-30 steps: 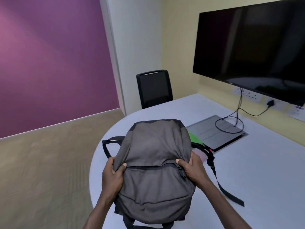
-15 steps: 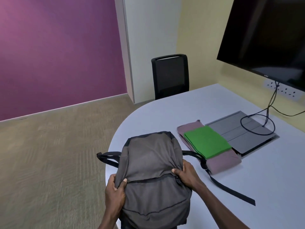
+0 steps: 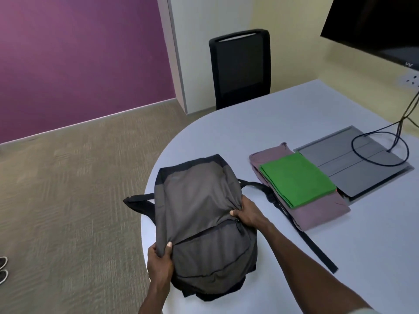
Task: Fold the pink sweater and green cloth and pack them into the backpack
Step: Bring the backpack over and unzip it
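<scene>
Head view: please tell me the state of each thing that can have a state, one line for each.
backpack: lying on the table, zip closed, gripped at both sides
left hand: gripping backpack fabric
right hand: gripping backpack fabric by the zip
pink sweater: folded, flat on the table
green cloth: folded, lying on the sweater
screen: dark

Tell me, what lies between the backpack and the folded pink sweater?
In the head view, one black strap of the backpack crosses the bare table there and reaches the pink sweater.
</scene>
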Action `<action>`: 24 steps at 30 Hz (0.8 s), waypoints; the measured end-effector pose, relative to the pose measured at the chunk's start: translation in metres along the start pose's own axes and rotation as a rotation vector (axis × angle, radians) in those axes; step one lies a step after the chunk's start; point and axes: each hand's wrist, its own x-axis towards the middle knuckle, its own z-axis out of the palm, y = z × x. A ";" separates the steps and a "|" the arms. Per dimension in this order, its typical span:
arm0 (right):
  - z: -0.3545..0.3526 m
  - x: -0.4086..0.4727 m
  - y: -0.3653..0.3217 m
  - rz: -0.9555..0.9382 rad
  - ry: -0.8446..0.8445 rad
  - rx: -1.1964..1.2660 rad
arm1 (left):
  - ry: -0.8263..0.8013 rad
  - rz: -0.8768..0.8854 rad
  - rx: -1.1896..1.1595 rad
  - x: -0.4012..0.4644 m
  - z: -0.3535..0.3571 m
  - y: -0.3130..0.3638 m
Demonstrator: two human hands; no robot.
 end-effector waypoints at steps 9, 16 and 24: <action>0.002 -0.001 0.040 0.104 0.185 -0.086 | 0.151 0.201 0.518 -0.004 0.010 0.017; 0.014 -0.026 0.047 0.149 0.256 -0.024 | -0.051 0.634 0.612 -0.023 0.067 0.047; 0.009 -0.048 0.029 0.137 0.392 0.007 | -0.369 0.536 0.556 -0.047 0.113 0.071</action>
